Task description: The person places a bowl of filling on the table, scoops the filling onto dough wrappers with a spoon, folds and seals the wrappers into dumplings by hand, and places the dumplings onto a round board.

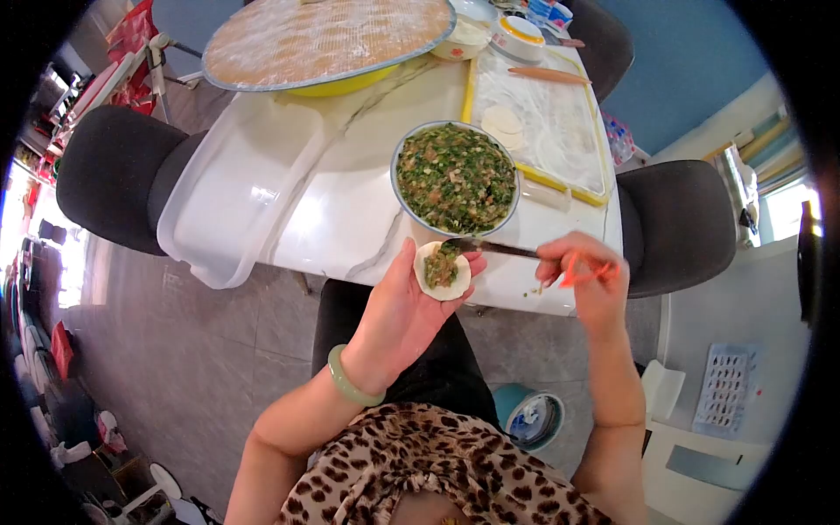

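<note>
A round dumpling wrapper point(430, 278) lies across the fingers of my left hand point(411, 302), which cups it from below. Green and brown filling point(444, 268) is heaped at its middle. My right hand point(588, 273) grips the handle of a dark spoon point(500, 249), whose tip touches the filling on the wrapper. Something orange shows at the handle's end between my fingers. Just beyond my hands stands a bowl point(395, 188), filled nearly to the rim with chopped green filling.
A yellow-edged floured board point(569, 131) holds several wrappers point(503, 122) and a rolling pin point(549, 76). At left, a translucent plastic tray point(232, 188) overhangs the table edge. Behind it, a large floured round tray point(324, 39) rests on a yellow basin point(346, 83). Chairs flank the table.
</note>
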Tool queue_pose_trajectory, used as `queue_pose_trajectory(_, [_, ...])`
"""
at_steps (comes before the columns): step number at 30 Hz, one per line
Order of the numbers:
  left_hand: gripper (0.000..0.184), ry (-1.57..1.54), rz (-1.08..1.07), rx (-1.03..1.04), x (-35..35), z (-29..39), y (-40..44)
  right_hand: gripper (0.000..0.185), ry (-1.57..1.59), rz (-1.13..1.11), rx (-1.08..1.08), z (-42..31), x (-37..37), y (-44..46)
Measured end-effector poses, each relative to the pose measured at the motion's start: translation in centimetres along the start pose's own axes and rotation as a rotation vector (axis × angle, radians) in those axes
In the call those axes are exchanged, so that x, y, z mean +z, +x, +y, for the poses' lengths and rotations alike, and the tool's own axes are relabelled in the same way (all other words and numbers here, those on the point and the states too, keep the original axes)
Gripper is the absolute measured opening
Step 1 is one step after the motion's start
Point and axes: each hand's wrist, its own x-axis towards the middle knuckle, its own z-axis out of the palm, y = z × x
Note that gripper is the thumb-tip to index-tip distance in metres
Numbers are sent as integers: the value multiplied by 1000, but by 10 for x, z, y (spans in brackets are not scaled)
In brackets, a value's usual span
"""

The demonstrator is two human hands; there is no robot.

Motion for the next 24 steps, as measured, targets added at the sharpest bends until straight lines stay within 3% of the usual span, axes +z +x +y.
queue_pose_trajectory(4, [53,-43,-2,19,3,-2,-2,31,-318,-98,-260,4,18,-30])
queue_pose_trajectory(6, [52,-46,2,26,5,-2,-5,29,-629,-141,-460,8,27,-43])
queue_pose_trajectory(10, [53,-59,-3,30,5,-4,-12,37,-785,-121,-640,21,47,-61])
queue_pose_trajectory(20, [54,-125,-41,96,-1,-7,-18,27,-808,-48,-653,9,41,-78])
queue_pose_trajectory(22, [54,-133,-49,83,0,-8,-21,24,-413,103,-403,6,42,-78])
queue_pose_trajectory(23, [54,-133,-50,81,0,-8,-21,24,-414,105,-403,6,45,-75])
queue_pose_trajectory(24, [54,-134,-57,82,1,-9,-22,26,-194,167,-291,8,50,-72])
